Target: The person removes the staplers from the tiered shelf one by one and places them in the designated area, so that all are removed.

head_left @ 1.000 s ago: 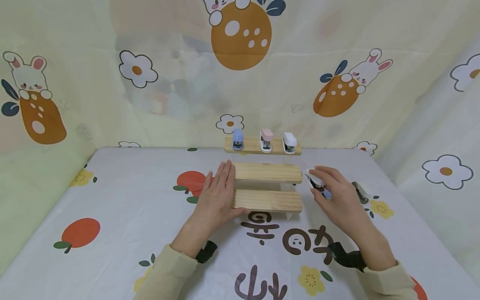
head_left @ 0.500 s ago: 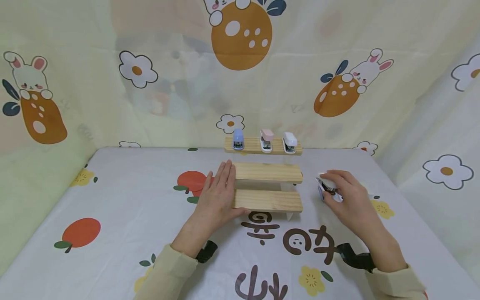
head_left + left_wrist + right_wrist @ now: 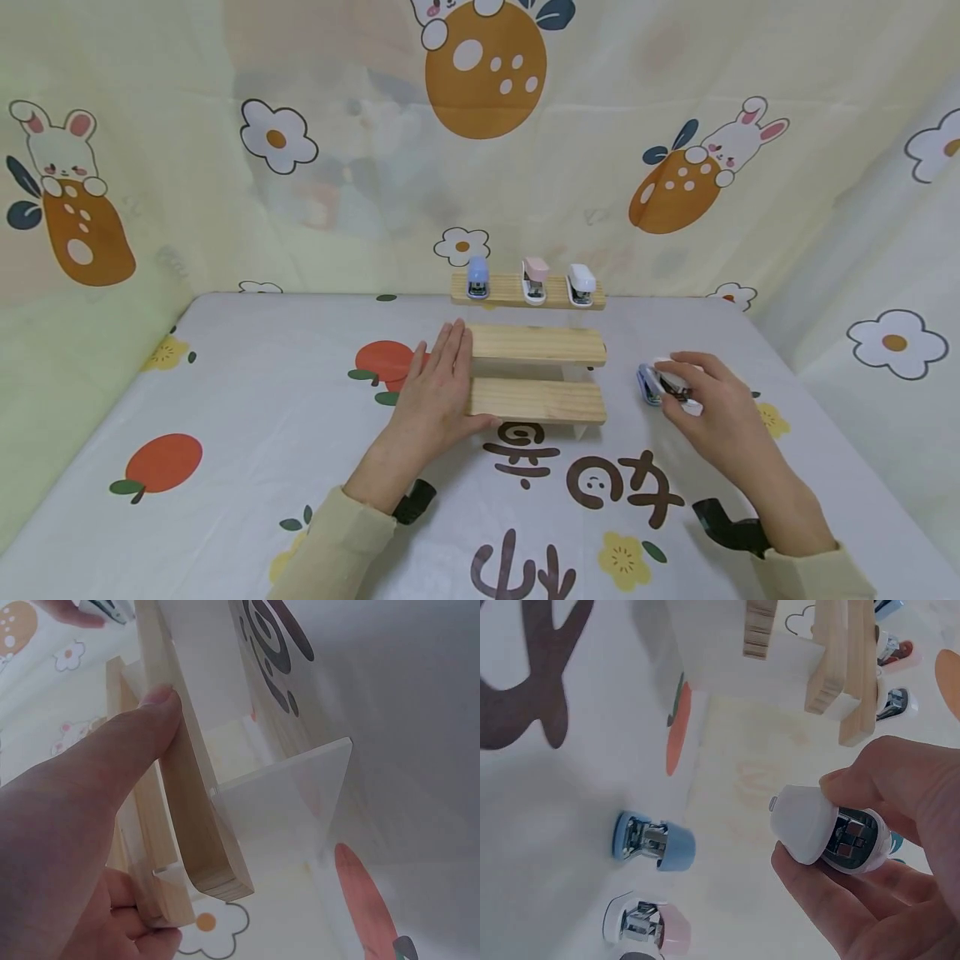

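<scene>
A stepped rack of pale wooden planks on white supports stands mid-table. My left hand rests on its left end, fingers extended along the planks. Its thumb presses the front plank's edge. My right hand holds a small white stapler between thumb and fingers, right of the rack. Close by on the table is a light-blue stapler, with a pink-and-white stapler near it. That pink one is hidden behind my hand in the head view.
On the rack's rear plank stand a blue stapler, a pink stapler and a white stapler in a row. A printed cloth covers the table, with a patterned curtain behind.
My right hand has moved right and slightly toward me from beside the rack, still holding the white stapler. More of the light-blue stapler shows. My left hand stays on the rack.
</scene>
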Tool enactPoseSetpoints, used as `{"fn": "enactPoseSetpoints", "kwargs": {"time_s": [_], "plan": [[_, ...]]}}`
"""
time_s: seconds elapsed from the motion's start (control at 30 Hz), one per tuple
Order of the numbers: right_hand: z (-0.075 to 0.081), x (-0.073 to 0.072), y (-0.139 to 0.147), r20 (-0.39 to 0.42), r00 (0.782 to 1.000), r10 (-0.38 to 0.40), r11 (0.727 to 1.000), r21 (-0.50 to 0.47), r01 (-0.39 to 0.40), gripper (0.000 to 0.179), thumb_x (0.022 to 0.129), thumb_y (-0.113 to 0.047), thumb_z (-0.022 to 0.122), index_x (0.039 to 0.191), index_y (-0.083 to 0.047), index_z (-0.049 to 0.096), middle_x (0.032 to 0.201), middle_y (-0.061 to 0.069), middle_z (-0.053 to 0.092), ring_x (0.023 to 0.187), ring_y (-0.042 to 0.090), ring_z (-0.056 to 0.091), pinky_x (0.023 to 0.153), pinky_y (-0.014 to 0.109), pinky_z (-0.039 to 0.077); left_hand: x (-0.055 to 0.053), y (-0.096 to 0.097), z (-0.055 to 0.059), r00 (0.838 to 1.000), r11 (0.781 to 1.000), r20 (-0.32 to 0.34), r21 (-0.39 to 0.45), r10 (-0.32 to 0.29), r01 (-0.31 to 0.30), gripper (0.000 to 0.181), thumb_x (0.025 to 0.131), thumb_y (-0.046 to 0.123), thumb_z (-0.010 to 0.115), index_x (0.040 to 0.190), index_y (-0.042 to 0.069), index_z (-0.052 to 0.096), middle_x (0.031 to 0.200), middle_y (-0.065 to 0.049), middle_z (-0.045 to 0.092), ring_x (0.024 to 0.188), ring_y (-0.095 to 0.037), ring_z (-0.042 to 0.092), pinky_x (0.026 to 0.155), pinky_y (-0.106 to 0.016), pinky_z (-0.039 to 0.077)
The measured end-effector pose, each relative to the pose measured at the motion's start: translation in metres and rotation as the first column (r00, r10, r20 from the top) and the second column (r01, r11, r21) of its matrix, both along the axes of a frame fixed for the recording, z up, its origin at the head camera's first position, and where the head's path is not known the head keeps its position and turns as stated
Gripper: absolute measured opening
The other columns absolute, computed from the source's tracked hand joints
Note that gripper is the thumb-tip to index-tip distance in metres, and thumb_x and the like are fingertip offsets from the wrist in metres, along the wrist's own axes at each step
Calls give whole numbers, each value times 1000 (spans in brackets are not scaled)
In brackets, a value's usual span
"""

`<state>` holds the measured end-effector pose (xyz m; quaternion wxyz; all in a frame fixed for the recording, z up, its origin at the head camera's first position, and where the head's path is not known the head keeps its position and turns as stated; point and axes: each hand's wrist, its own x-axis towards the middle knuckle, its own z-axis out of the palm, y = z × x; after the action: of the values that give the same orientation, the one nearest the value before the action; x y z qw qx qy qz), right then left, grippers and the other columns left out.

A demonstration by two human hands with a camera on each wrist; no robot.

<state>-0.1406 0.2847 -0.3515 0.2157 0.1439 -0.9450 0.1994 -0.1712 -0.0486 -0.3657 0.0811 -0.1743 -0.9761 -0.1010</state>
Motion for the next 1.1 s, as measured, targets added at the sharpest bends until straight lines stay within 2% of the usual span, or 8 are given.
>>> {"fn": "enactPoseSetpoints", "kwargs": {"time_s": [0.17, 0.4, 0.63, 0.9, 1.1], "plan": [[-3, 2, 2, 50, 999, -17, 1000, 2, 17, 39, 81, 0, 74, 119, 1, 66, 129, 25, 56, 101, 42, 63, 78, 55, 58, 0, 0, -1, 1000, 1000, 0, -1, -1, 1, 124, 71, 61, 81, 157, 0, 15, 167, -13, 15, 155, -28, 14, 125, -52, 17], [-10, 4, 5, 134, 990, -45, 999, 34, 40, 39, 80, -4, 76, 119, 0, 67, 129, 25, 54, 99, 42, 61, 77, 54, 58, -1, 1, -1, 1000, 1000, -3, -7, -2, 2, 124, 71, 62, 80, 157, 0, 16, 167, -13, 16, 155, -28, 14, 125, -52, 17], [-17, 2, 5, 262, 963, -67, 998, 33, 60, 36, 83, -3, 74, 118, -1, 66, 132, 23, 50, 105, 42, 57, 84, 56, 56, -1, 1, -2, 1000, 1000, -3, -19, 2, -2, 124, 71, 63, 80, 157, 0, 16, 167, -13, 16, 155, -27, 14, 125, -52, 18], [-23, -1, 6, 307, 949, -76, 995, 79, 54, 36, 81, -1, 75, 115, 1, 66, 129, 27, 49, 116, 48, 52, 85, 59, 54, 0, 1, -1, 1000, 1000, 1, -12, 4, -4, 124, 71, 63, 79, 157, 0, 16, 167, -13, 15, 155, -27, 14, 125, -52, 17], [-28, -4, 8, 332, 940, -71, 995, 93, 43, 33, 80, -1, 75, 113, 1, 67, 127, 27, 49, 111, 46, 54, 85, 57, 55, 0, 0, 0, 1000, 1000, 3, -4, 5, -5, 124, 71, 61, 80, 157, 0, 16, 167, -13, 15, 155, -27, 13, 125, -52, 16]]}}
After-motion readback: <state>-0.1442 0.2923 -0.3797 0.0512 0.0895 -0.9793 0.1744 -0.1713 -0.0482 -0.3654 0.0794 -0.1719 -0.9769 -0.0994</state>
